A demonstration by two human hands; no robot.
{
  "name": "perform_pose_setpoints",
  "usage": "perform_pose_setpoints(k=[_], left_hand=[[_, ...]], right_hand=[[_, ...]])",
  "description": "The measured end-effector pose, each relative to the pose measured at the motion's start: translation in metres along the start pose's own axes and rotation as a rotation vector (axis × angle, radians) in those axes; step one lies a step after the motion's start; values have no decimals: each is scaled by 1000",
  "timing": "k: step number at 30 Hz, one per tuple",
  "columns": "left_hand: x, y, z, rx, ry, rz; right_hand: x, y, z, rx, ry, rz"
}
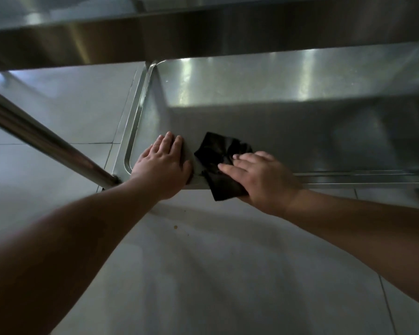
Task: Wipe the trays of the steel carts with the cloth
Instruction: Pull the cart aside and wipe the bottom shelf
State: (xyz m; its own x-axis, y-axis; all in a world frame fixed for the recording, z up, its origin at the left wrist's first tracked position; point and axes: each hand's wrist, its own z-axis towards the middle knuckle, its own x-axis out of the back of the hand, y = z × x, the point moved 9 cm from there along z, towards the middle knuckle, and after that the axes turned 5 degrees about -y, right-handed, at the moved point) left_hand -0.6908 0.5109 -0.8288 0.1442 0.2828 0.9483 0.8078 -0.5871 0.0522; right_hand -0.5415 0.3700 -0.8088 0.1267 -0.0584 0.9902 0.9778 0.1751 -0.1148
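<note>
A steel cart's lower tray fills the middle of the view, its rounded near-left corner close to me. My left hand lies flat on the tray's near-left corner, fingers straight and together. A dark crumpled cloth sits on the tray floor and hangs over the near rim. My right hand presses down on the cloth with straight fingers spread across it; the part of the cloth under the palm is hidden.
The cart's upper tray hangs overhead across the top of the view. A steel tube runs diagonally from the left down to the tray's near-left corner. Pale floor tiles lie below, with a small crumb on them.
</note>
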Motion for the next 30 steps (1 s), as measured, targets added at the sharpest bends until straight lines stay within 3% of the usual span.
perform_pose_setpoints(k=[4,9,11,15,19,23,26,30], left_hand=[[4,12,-17,-16,42,-93],[-12,27,-73,13,35,-167],[-19,29,-101,45,-39,-140],[-26,38,-173,75,-275,-94],[-5,55,-242,58,-517,-107],[52,82,-287,38,-631,-99],[116,104,-314,45,-617,-140],[209,134,-348,92,-599,-162]], right_hand=[[13,-20,-12,32,121,12],[20,-42,-33,-86,-7,97],[19,-56,-46,-122,-153,143],[7,-91,-92,-142,-642,187],[34,-114,-162,-251,-1002,172],[108,-117,-206,-474,-1009,319],[170,-120,-217,-509,-1031,360],[279,-112,-208,-507,-913,327]])
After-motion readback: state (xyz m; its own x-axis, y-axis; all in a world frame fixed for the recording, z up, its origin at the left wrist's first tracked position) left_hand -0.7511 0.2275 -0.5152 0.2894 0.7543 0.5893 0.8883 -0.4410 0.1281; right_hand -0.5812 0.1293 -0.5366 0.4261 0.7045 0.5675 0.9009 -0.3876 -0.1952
